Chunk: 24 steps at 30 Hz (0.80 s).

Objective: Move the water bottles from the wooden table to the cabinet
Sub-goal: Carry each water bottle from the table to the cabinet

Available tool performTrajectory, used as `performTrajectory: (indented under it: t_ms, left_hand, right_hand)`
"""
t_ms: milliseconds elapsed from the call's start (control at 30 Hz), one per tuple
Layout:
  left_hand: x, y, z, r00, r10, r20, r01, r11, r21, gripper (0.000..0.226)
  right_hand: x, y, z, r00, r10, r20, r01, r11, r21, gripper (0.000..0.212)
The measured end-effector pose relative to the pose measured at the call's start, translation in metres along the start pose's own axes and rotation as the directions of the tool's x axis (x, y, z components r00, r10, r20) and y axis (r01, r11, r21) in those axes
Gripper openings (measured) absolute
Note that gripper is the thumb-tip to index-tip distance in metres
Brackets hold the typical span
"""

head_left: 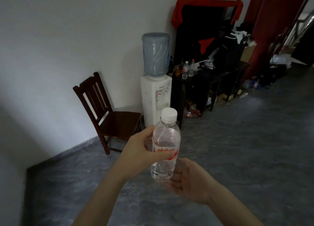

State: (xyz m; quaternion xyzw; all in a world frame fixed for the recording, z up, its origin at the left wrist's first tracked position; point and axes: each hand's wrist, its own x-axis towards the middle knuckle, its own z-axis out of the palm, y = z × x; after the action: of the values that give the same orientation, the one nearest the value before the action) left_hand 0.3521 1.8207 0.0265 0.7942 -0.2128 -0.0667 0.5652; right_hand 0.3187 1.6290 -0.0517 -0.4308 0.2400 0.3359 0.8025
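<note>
- Clear plastic water bottle with a white cap and red label [165, 145] stands upright in mid-air in front of you, over the grey floor [237, 157].
- Your left hand [144, 151] grips its middle, fingers curled round the label.
- Your right hand [188, 178] cups the base, fingers relaxed and spread.
- Beyond stand a dark wooden chair [108, 113] and a white water dispenser with a blue jug [155, 93].
- Farther right, a dark cabinet [200, 86] carries two similar bottles [188, 69] on its surface.

Red characters on the bottle label [165, 151] — blurred; unreadable.
</note>
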Motion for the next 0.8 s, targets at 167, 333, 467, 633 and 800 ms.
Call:
performTrajectory:
  t_ms: [167,333,467,633,800]
  left_hand:
    - [0.089,-0.021,0.018,0.999,-0.005,0.048,0.005,1.0,0.009,0.054]
    - [0.192,-0.028,0.049,0.997,-0.005,0.073,0.004,1.0,0.011,0.054]
    - [0.274,-0.019,0.073,0.996,-0.001,0.087,0.0,1.0,0.008,0.051]
    - [0.356,-0.012,0.104,0.999,0.044,0.027,-0.043,0.998,-0.039,0.059]
    - [0.431,-0.022,0.122,0.998,0.057,0.031,-0.056,0.998,-0.025,0.071]
  right_hand:
    - [0.035,-0.062,-0.041,1.0,-0.011,-0.011,0.012,0.999,0.052,0.055]
    - [0.066,-0.149,-0.095,0.999,-0.042,-0.005,0.043,0.994,0.103,0.056]
    - [0.079,-0.222,-0.135,0.998,-0.058,0.004,0.057,0.991,0.119,0.056]
    - [0.096,-0.301,-0.179,0.996,-0.089,0.01,0.087,0.988,0.128,0.053]
    - [0.133,-0.36,-0.214,0.998,-0.057,0.024,0.054,0.991,0.124,0.053]
